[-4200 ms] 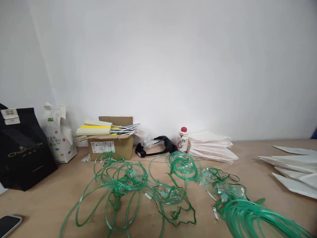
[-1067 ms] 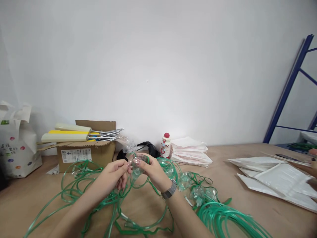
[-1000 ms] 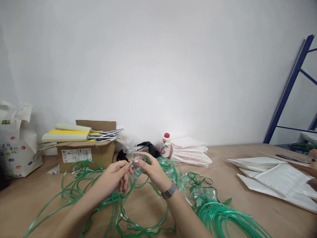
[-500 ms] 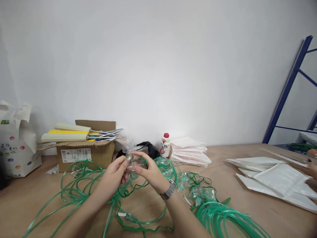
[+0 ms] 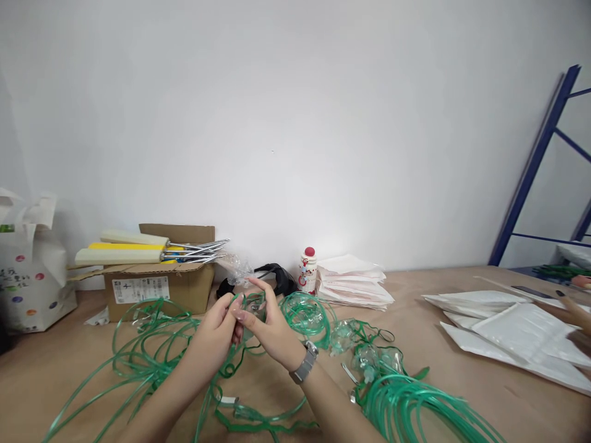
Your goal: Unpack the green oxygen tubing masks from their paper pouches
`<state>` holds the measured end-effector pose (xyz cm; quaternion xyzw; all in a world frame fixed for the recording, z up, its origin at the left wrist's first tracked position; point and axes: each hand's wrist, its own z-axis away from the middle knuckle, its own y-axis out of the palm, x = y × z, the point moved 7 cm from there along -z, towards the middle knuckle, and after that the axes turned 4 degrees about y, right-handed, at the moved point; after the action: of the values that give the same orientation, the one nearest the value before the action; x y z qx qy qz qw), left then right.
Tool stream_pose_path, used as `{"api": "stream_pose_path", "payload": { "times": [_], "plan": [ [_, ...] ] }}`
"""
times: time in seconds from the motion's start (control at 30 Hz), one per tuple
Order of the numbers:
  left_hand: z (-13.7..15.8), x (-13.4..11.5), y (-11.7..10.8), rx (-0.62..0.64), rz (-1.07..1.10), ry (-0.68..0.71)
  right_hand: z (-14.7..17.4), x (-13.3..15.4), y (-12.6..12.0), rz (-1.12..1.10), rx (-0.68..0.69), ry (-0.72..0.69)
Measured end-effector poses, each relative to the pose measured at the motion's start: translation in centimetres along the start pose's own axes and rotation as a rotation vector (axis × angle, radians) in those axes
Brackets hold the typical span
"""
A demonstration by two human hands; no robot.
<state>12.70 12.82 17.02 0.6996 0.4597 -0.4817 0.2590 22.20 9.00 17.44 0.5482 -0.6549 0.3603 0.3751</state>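
Observation:
A clear oxygen mask (image 5: 255, 306) with a green rim and strap is held up between my two hands above the middle of the table. My left hand (image 5: 220, 326) pinches the mask's left edge, its fingers curled. On the other side, the thumb and fingers of my right hand (image 5: 273, 327) close round the mask, with the index finger stretched upward. Part of the mask is hidden behind my fingers. Below hangs a green elastic strap (image 5: 231, 368). Loose green tubing (image 5: 152, 351) lies tangled to the left, and a coil of tubing (image 5: 305, 317) sits behind my right hand.
More clear masks (image 5: 367, 357) and a bundle of green tubing (image 5: 415, 403) lie at right. White pouches (image 5: 512, 326) are near another person's hand (image 5: 570, 311). Along the wall stand a cardboard box (image 5: 184, 295), a bottle (image 5: 308, 274) and a paper stack (image 5: 353, 283).
My right hand has shifted slightly left and its index finger has lifted off the mask's top. My left hand stays nearly in place. The other person's hand at far right has moved a little.

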Motion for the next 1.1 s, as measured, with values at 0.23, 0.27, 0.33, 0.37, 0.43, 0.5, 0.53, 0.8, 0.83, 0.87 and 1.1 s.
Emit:
{"api": "stream_pose_path", "payload": {
  "times": [0.23, 0.27, 0.33, 0.37, 0.43, 0.5, 0.53, 0.8, 0.83, 0.87, 1.1],
  "plan": [
    [0.0, -0.3, 0.7, 0.042, -0.003, 0.009, -0.2, -0.5, -1.0, 0.012, -0.160, -0.015],
    [0.0, -0.3, 0.8, 0.047, -0.005, 0.008, -0.2, -0.5, -1.2, 0.017, -0.191, -0.024],
    [0.1, -0.3, 0.9, 0.058, -0.008, 0.008, -0.2, -0.6, -1.7, 0.021, -0.242, -0.048],
    [0.1, -0.3, 0.9, 0.062, -0.010, 0.008, -0.2, -0.6, -1.8, 0.021, -0.259, -0.057],
    [0.2, -0.3, 0.8, 0.066, -0.017, 0.008, -0.2, -0.7, -2.1, 0.027, -0.284, -0.066],
    [0.3, -0.4, 0.7, 0.067, -0.026, 0.007, -0.2, -0.8, -2.5, 0.047, -0.318, -0.067],
    [0.3, -0.6, 0.7, 0.067, -0.033, 0.007, -0.2, -0.9, -2.9, 0.062, -0.343, -0.068],
    [0.5, -2.5, 0.0, 0.038, -0.068, 0.028, -0.8, -2.5, -8.1, -0.002, -0.637, -0.050],
    [0.5, -2.6, -0.1, 0.027, -0.053, 0.025, -0.8, -2.9, -8.8, -0.025, -0.669, -0.036],
    [0.4, -2.6, -0.3, 0.021, -0.039, 0.018, -0.9, -3.2, -9.2, -0.048, -0.684, -0.024],
    [-0.3, -0.2, 0.0, 0.121, -0.164, -0.099, -1.9, -3.2, -8.6, -0.155, -0.529, 0.021]
  ]
}}
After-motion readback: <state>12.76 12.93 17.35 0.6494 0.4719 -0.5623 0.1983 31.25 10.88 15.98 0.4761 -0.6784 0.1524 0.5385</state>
